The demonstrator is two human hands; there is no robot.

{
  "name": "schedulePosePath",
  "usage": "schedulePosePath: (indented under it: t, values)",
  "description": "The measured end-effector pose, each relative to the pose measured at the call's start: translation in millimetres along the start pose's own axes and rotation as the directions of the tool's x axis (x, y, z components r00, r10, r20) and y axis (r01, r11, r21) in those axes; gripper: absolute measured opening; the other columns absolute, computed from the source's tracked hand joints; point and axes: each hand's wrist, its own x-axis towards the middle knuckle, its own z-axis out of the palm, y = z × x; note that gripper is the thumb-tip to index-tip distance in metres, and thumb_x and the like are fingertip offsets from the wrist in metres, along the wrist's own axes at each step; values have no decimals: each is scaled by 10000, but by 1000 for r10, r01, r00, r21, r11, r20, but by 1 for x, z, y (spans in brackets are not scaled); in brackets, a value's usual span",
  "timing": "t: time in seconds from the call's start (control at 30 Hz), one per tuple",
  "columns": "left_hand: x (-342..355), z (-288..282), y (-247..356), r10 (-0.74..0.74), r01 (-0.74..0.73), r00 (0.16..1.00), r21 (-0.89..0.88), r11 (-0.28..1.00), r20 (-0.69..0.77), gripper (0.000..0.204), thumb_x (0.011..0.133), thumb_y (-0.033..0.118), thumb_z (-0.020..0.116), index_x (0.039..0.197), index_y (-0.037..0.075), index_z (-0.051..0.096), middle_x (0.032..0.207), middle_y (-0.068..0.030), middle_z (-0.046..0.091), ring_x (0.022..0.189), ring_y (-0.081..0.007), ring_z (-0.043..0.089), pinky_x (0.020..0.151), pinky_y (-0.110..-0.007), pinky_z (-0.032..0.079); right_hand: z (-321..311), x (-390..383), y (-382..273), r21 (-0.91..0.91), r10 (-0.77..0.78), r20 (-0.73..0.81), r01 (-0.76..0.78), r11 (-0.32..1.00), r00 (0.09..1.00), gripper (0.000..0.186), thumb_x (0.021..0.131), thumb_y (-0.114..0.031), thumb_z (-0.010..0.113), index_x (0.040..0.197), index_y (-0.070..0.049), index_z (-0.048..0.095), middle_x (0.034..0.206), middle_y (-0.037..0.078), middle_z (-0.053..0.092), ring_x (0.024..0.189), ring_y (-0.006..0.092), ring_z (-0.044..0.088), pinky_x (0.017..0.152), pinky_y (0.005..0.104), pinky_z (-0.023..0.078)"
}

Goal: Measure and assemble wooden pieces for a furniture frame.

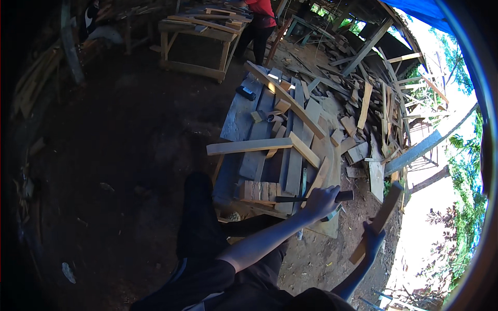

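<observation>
Gripping a dark, long-shafted tool with fingers closed around it, the left hand hangs over the bench's near end, seemingly holding it mid-length for balance; shade makes its exact kind hard to tell. The right hand wraps around the lower part of a wooden piece, tilted off to the right, apparently so its length stays clear of the bench.

Short blocks lie side by side on the plank-topped bench, probably to keep them together. Beyond, a pale rail meets a shorter piece at an angle, and a long beam slants across the gapped boards. Dark earth floor spreads leftward; scrap wood heaps to the right. Farther off, a person in red stands beside another timber table, while sunlit greenery shows beyond the shelter's open side.
</observation>
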Motion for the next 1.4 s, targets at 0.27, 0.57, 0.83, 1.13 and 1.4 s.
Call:
schedulePosePath:
  t: [0.27,0.57,0.83,1.13,1.4]
  values:
    - [-4,-10,7,13,-14,999,-24,1000,-42,256,771,205,743,824,67,534,691,-116,606,619,-325,647,552,-424,498,41,-26,-3,150,39,-81,-27,988,996,315,786,-107,803,1040,1,652,681,-3,578,561,85,546,521,260,452]
    - [4,-66,26,46,-166,913,-268,949,-406,219,857,124,716,761,70,527,583,-90,562,490,-248,602,445,-326,412,107,-44,-29,219,133,137,-161,962,982,294,836,-136,757,1057,21,643,686,14,592,558,94,555,483,270,458]
    - [19,-182,26,-117,91,962,-113,989,-247,248,829,246,773,885,43,642,635,-101,610,583,-236,639,550,-328,467,162,-46,-79,204,7,347,-82,976,938,316,833,-145,728,1082,23,629,786,110,680,710,148,639,665,345,504]
    - [-79,-214,-56,-501,305,799,494,814,333,702,685,363,845,1289,117,588,1221,-77,572,1001,-296,656,874,-417,542,207,-50,-114,106,7,306,-42,993,952,427,831,-362,729,1072,-20,640,856,217,689,840,411,663,744,457,498]
    - [-96,-208,-68,-437,248,857,525,814,273,700,701,289,837,1329,156,559,1314,-71,550,1046,-292,645,851,-417,547,226,-48,-131,-120,61,378,-16,993,924,582,778,-528,736,1109,-69,599,894,220,694,903,429,659,776,507,507]
